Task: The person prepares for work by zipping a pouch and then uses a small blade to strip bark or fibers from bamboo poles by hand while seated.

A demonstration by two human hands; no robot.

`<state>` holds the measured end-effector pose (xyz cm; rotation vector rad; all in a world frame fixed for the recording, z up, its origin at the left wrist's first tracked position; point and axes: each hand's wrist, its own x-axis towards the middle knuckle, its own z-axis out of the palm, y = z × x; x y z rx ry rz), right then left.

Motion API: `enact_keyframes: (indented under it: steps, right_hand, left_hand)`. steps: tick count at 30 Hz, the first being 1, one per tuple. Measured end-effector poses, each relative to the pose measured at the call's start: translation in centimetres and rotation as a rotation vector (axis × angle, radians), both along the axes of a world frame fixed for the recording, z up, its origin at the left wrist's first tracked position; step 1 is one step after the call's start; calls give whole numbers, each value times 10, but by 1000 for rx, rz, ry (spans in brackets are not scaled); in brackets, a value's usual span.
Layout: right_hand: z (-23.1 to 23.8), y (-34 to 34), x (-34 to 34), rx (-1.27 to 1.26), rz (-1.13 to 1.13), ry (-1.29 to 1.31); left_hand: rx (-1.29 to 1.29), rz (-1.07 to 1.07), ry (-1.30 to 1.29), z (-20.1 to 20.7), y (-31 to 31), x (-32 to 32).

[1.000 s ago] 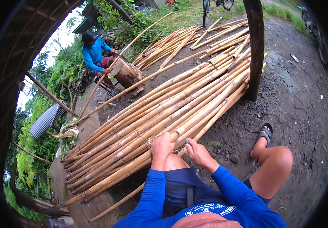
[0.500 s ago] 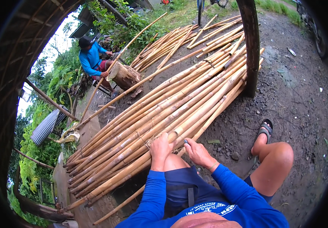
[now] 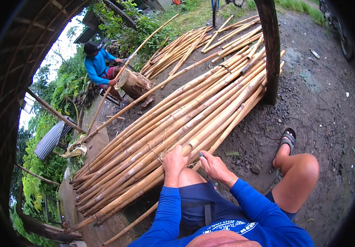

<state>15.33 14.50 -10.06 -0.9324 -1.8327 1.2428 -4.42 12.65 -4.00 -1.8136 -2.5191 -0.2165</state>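
A big bundle of long tan bamboo poles (image 3: pixel 185 117) lies slantwise across the ground in front of me. My left hand (image 3: pixel 173 164) is closed around one bamboo pole (image 3: pixel 120 204) on the near side of the bundle, close to its cut end. Just right of that end is my right hand (image 3: pixel 216 168), fingers curled in a fist. A small dark rounded tip (image 3: pixel 201 154) pokes out by its thumb; the rest of what it grips is hidden. A thin tie (image 3: pixel 160 157) goes round the poles beside my left hand.
Across the bundle a person in blue (image 3: pixel 97 64) sits by a tree stump (image 3: pixel 134 83), one hand on a long pole. More poles (image 3: pixel 185 47) lie behind. A dark wooden post (image 3: pixel 271 61) rises at the bundle's far end. Muddy gravel (image 3: pixel 309 115) stretches to the right.
The view has shifted very slightly. Both my hands keep the same grip and place at the pole's end.
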Motion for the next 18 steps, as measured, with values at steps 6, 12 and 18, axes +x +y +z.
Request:
enact_keyframes:
  steps: [6,12,18]
  right_hand:
    - [2,-2,4,29,-2,14]
    - [-6,-7,8,5,-15,44]
    - [5,5,-7,59,-51,88]
  left_hand:
    - [-9,4,-7,4,-2,3]
    - [-76,55,-32,-2,-6,8]
    - [-21,-65,-122,-12,6,-27]
